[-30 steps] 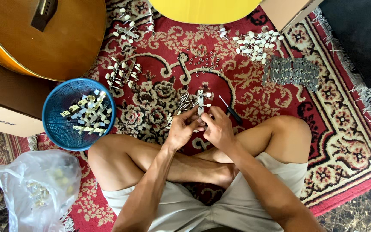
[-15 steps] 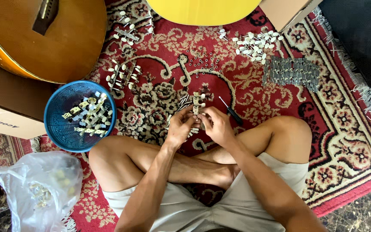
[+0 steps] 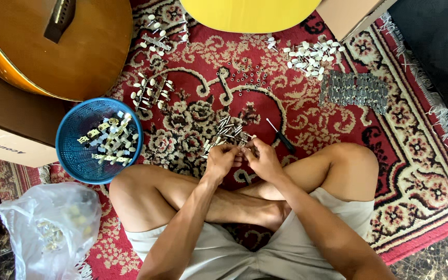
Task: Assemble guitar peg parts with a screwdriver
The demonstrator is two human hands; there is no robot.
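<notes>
Left hand (image 3: 221, 159) and right hand (image 3: 262, 161) are both pinched shut on one small metal tuner part (image 3: 244, 149), held between them just below the loose pile of tuner parts (image 3: 224, 130) on the red rug (image 3: 421, 171). From where I sit it reads as light, stiff and slick metal w/ a pale knob; I'd grip the flat plate edge, not the knob or thin post, which could twist or slip. Screwdriver (image 3: 281, 136) lies just right of the pile; blue basket (image 3: 98, 140) w/ finished pieces sits well left of it. Exact finger contact is too small to tell.
</notes>
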